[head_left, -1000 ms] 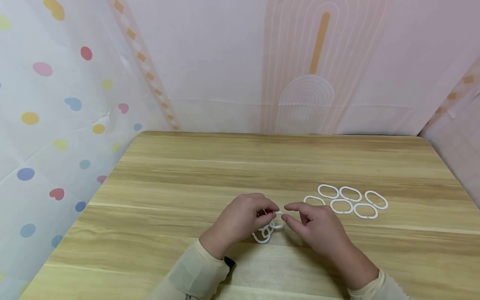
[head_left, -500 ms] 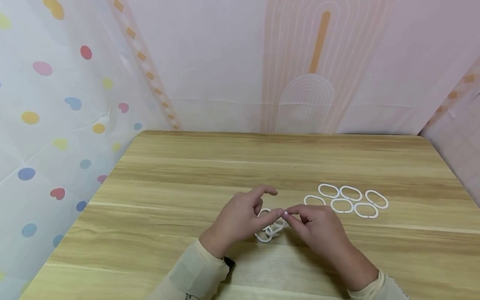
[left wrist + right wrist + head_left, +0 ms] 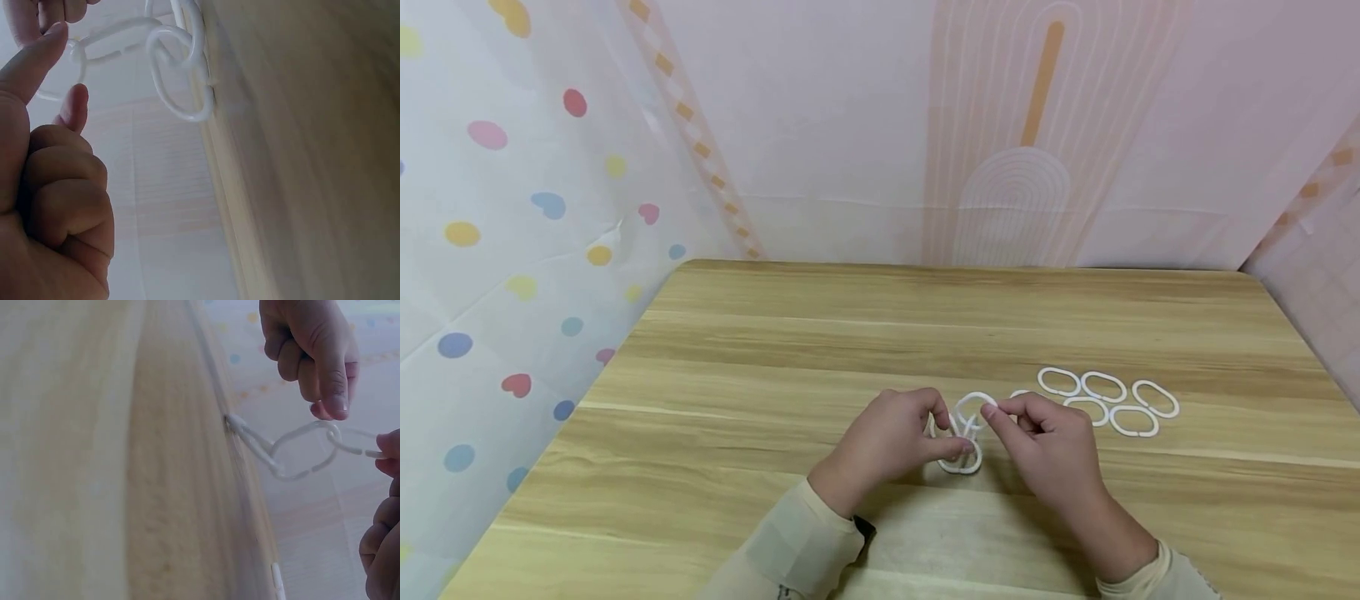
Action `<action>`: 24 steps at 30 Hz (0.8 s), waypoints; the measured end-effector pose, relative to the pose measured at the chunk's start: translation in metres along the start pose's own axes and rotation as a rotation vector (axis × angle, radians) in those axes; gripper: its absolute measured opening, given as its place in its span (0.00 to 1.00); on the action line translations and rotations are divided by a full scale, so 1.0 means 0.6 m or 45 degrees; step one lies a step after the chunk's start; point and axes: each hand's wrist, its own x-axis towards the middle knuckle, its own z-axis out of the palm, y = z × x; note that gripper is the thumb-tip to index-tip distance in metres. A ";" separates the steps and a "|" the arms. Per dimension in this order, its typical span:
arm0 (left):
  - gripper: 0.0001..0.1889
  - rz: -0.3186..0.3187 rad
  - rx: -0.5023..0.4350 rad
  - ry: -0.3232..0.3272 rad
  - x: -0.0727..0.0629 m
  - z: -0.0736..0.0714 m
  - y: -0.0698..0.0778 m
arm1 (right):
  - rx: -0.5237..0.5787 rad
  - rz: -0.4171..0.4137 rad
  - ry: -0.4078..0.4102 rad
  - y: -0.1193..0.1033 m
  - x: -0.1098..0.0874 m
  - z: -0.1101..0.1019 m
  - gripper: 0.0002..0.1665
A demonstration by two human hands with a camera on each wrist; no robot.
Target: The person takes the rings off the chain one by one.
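Note:
In the head view my right hand (image 3: 1052,454) pinches a white oval plastic link (image 3: 976,395) between thumb and index finger. This link joins a short chain of white links (image 3: 961,470), whose lower end reaches the table. The right wrist view shows the held link (image 3: 351,449) hooked through the chain's middle link (image 3: 305,429). My left hand (image 3: 883,446) is right beside the chain, thumb and index finger apart, overlapping some links. In the left wrist view the left hand (image 3: 56,194) has nothing between thumb and index, with the other fingers curled.
Several loose white links (image 3: 1126,432) lie in two rows on the wooden table (image 3: 850,333), right of the hands. One of them is partly hidden behind my right hand. A patterned cloth (image 3: 820,125) hangs along the table's far edge.
My right hand has raised its link and drawn it up from the others. The left hand's thumb has come away from that link, and the chain has shifted slightly right.

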 end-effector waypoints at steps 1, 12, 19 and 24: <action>0.16 -0.004 0.002 0.006 0.000 0.000 -0.001 | 0.012 0.008 0.008 -0.001 0.000 0.001 0.09; 0.02 0.206 0.036 0.152 0.007 0.008 -0.018 | 0.242 0.531 0.032 0.000 -0.005 0.008 0.07; 0.03 0.115 -0.261 0.102 0.017 0.010 -0.049 | 0.412 0.691 0.024 0.031 -0.007 0.014 0.06; 0.03 -0.025 -0.490 0.034 0.022 0.014 -0.079 | 0.450 0.720 -0.038 0.038 -0.008 0.017 0.03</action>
